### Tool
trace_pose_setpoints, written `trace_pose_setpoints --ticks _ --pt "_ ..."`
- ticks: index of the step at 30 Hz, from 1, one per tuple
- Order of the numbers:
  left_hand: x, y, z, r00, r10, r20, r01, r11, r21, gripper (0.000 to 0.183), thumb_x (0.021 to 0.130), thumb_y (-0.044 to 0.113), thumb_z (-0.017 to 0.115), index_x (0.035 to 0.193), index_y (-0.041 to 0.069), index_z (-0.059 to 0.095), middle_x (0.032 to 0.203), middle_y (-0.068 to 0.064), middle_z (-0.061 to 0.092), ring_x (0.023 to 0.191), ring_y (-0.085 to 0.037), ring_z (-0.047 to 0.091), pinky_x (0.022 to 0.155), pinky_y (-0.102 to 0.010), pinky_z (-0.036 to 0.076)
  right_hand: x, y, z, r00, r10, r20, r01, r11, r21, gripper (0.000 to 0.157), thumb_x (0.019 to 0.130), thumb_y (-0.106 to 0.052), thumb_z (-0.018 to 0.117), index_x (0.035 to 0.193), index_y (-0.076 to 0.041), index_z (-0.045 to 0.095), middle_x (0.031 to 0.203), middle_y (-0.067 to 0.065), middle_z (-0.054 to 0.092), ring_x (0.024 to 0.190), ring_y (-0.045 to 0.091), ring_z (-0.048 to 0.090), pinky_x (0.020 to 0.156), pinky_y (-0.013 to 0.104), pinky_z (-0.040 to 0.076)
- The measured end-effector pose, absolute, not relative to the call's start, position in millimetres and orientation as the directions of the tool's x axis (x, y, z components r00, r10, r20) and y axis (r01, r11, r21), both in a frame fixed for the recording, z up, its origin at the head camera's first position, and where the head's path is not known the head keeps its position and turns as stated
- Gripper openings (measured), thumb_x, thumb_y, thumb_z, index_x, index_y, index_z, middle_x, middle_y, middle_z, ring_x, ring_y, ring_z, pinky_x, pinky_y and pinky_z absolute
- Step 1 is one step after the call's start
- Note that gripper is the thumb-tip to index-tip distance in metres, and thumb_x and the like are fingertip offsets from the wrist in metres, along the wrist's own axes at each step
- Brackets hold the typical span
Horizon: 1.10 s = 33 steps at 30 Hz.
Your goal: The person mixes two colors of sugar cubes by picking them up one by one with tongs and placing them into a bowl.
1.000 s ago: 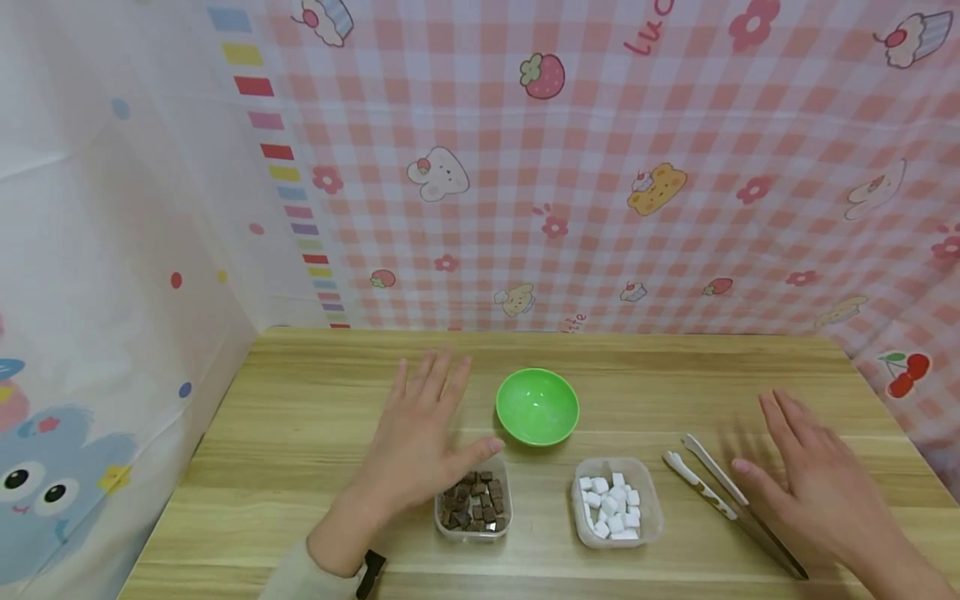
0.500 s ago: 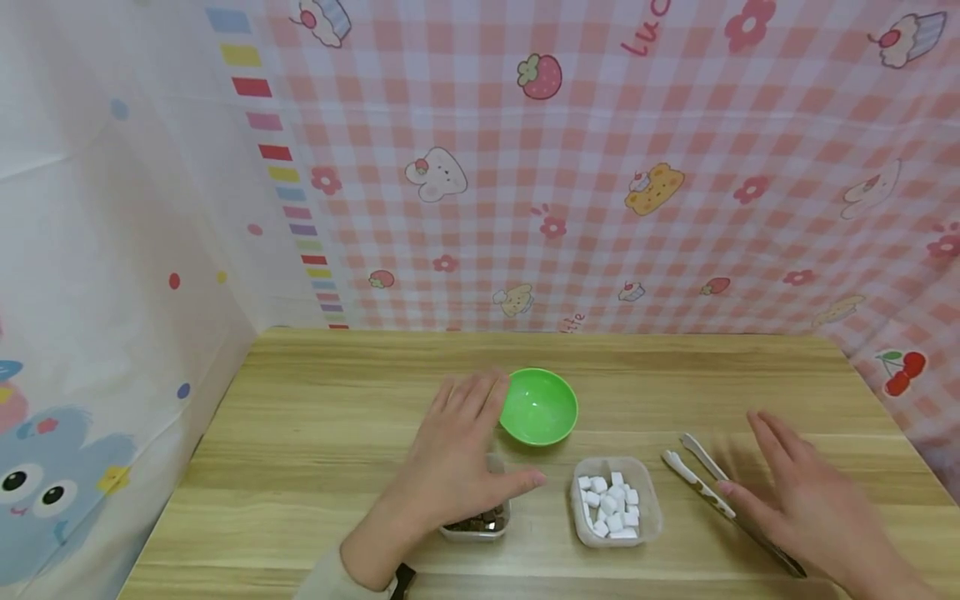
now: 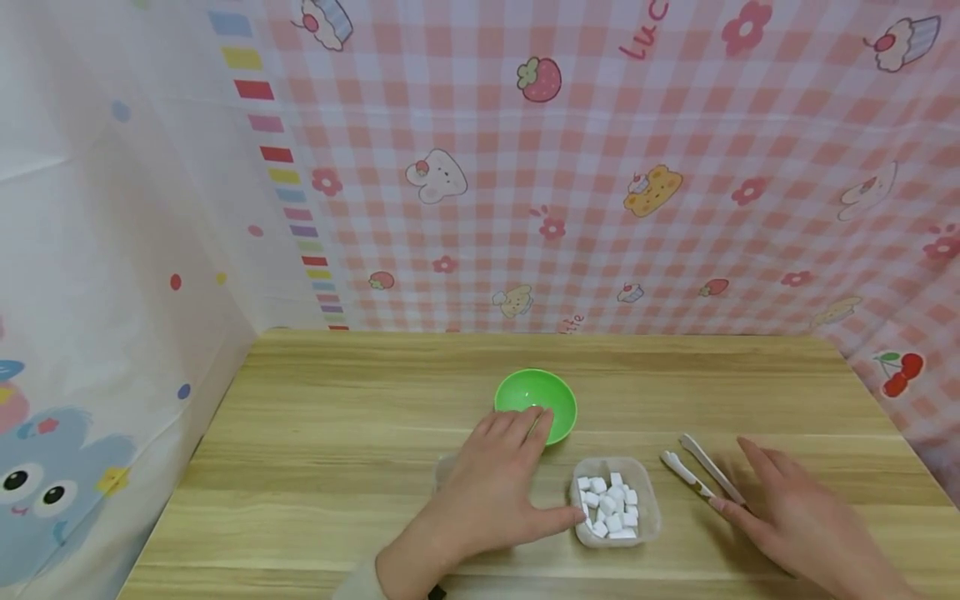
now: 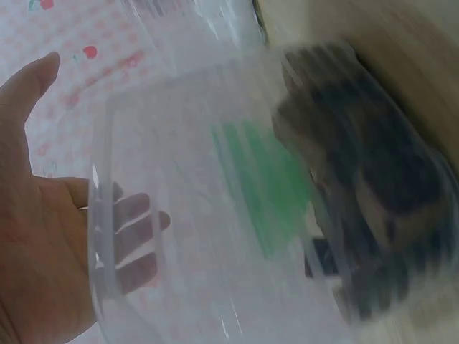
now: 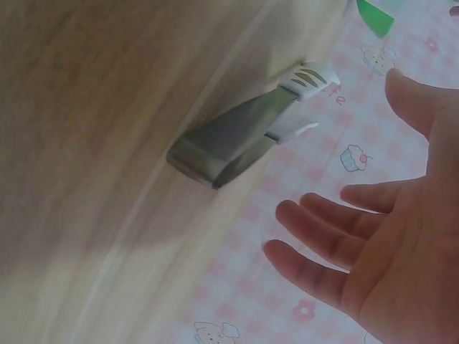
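Observation:
My left hand (image 3: 487,492) hovers over a clear plastic box (image 3: 445,469), hiding most of it. Its fingertips overlap the near rim of a green bowl (image 3: 534,387), and its thumb reaches the left edge of a second clear box (image 3: 651,500) of white cubes (image 3: 611,504); contact cannot be told. Brown cubes (image 4: 394,165) show through the first box's wall in the left wrist view. My right hand (image 3: 798,517), fingers loosely extended, is beside metal tongs (image 5: 237,132) with white tips. The right wrist view shows a gap between that hand and the tongs.
All of this stands on a wood-grain table (image 3: 322,417). A pink checked cloth (image 3: 487,125) hangs behind the table's back edge, and a white printed cloth (image 3: 150,208) hangs along the left side.
My left hand has moved right and nearer, from left of the bowl to across the brown-cube box. My right hand has come slightly left and down toward the tongs. Bowl, boxes and tongs stay put.

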<state>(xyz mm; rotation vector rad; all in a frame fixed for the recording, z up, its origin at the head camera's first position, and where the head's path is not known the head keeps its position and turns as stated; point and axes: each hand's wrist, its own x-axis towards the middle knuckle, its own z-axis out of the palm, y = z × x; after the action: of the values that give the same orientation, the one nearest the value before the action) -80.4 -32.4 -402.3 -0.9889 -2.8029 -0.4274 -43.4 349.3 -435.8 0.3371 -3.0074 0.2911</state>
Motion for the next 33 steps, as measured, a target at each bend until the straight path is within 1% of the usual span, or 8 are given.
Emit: trace_pose_setpoints --ticks 2,6,11,15,19,23,26,33 --pt "-79.7 -29.1 -403.1 -0.771 0.595 0.227 0.636 0.731 0.246 0.1 0.085 0.078 0.065 0.151 0.004 0.051 0.15 -0.008 0.054 0.138 -0.025 0.05 0.121 -0.044 0.036 -43.9 348.7 -437.9 -0.966 -0.225 0.127 -0.246 0.953 -0.178 0.089 0.087 -0.051 0.083 0.142 0.011 0.051 0.127 0.035 0.06 0.111 0.053 0.063 0.081 0.068 0.055" --pt "-78.3 -21.7 -404.4 -0.77 0.598 0.222 0.637 0.714 0.289 0.094 0.081 0.077 0.07 0.142 0.007 0.056 0.139 -0.003 0.058 0.13 -0.021 0.054 0.116 -0.038 0.042 -44.6 347.4 -441.7 -0.962 -0.235 0.135 -0.258 0.948 -0.185 0.08 0.084 -0.049 0.086 0.135 0.006 0.057 0.117 0.028 0.065 0.103 0.047 0.067 0.076 0.064 0.057" --pt "-75.8 -10.7 -407.9 -0.758 0.621 0.199 0.651 0.702 0.289 0.096 0.079 0.077 0.073 0.143 0.007 0.056 0.134 -0.001 0.059 0.124 -0.018 0.056 0.112 -0.034 0.045 -45.3 347.3 -444.3 -0.97 -0.216 0.108 -0.234 0.952 -0.197 0.073 0.083 -0.048 0.086 0.129 0.002 0.06 0.108 0.018 0.066 0.095 0.039 0.068 0.069 0.06 0.058" --pt "-73.6 -1.7 -410.6 -0.751 0.635 0.181 0.658 0.697 0.285 0.098 0.078 0.078 0.073 0.141 0.006 0.056 0.13 0.0 0.061 0.12 -0.016 0.057 0.109 -0.032 0.047 -45.6 347.5 -446.5 -0.972 -0.214 0.096 -0.229 0.955 -0.189 0.073 0.083 -0.047 0.087 0.128 0.004 0.061 0.104 0.017 0.066 0.09 0.035 0.067 0.069 0.059 0.058" --pt "-70.8 6.1 -412.4 -0.765 0.63 0.129 0.632 0.698 0.336 0.1 0.079 0.077 0.074 0.143 0.003 0.055 0.132 -0.001 0.061 0.122 -0.014 0.058 0.109 -0.03 0.048 -45.2 348.0 -449.3 -0.975 -0.205 0.082 -0.217 0.958 -0.185 0.071 0.083 -0.048 0.087 0.125 0.006 0.063 0.1 0.014 0.065 0.085 0.031 0.067 0.066 0.056 0.058" --pt "-67.7 10.9 -412.5 -0.78 0.623 0.062 0.593 0.704 0.392 0.102 0.079 0.075 0.076 0.146 0.002 0.053 0.134 -0.001 0.059 0.123 -0.013 0.058 0.109 -0.029 0.049 -45.9 347.2 -452.1 -0.978 -0.199 0.066 -0.208 0.961 -0.185 0.064 0.084 -0.047 0.086 0.118 0.002 0.065 0.089 0.004 0.058 0.076 0.021 0.058 0.06 0.046 0.053" --pt "-66.8 13.6 -412.4 -0.779 0.626 0.04 0.588 0.706 0.395 0.103 0.078 0.074 0.078 0.147 0.002 0.052 0.134 -0.002 0.059 0.123 -0.013 0.057 0.109 -0.028 0.048 -47.0 346.8 -452.8 -0.981 -0.191 0.041 -0.195 0.964 -0.182 0.057 0.085 -0.046 0.086 0.114 -0.001 0.066 0.085 0.0 0.053 0.072 0.017 0.05 0.058 0.04 0.047" --pt "-68.3 20.4 -417.7 -0.77 0.638 0.007 0.593 0.711 0.377 0.106 0.077 0.072 0.08 0.149 0.001 0.049 0.133 -0.004 0.06 0.123 -0.013 0.056 0.111 -0.028 0.046 -48.3 345.5 -451.5 -0.984 -0.176 -0.004 -0.172 0.965 -0.199 0.038 0.087 -0.038 0.085 0.1 -0.009 0.064 0.076 -0.005 0.045 0.068 0.015 0.044 0.057 0.036 0.04"
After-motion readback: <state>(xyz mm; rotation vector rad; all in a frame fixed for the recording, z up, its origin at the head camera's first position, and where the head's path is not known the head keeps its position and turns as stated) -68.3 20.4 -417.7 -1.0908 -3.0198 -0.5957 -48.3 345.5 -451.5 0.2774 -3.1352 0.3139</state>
